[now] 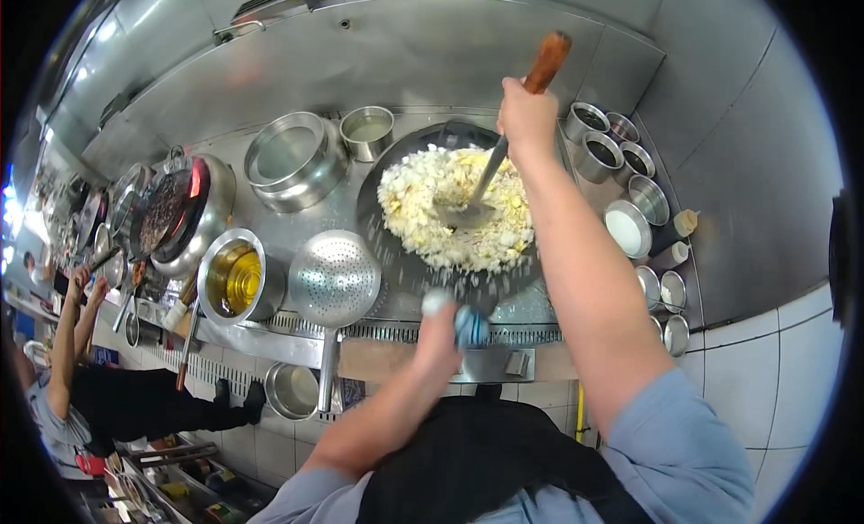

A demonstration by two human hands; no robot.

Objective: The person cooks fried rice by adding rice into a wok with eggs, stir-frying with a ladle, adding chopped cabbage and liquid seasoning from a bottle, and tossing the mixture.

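"What's the setting?"
"A steel wall [432,56] far off, a steel counter [281,225] below."
"And the wok [400,265]?"
"Mid-counter, dark, white-and-yellow food [418,200] heaped inside, a wooden-handled tool [492,171] slanting up from it."
"The hands?"
"The right hand [526,115] is wrapped around that tool; the left hand [438,337] blurs at the wok's near side by a blue-striped cloth [474,328], its grip I can't tell."
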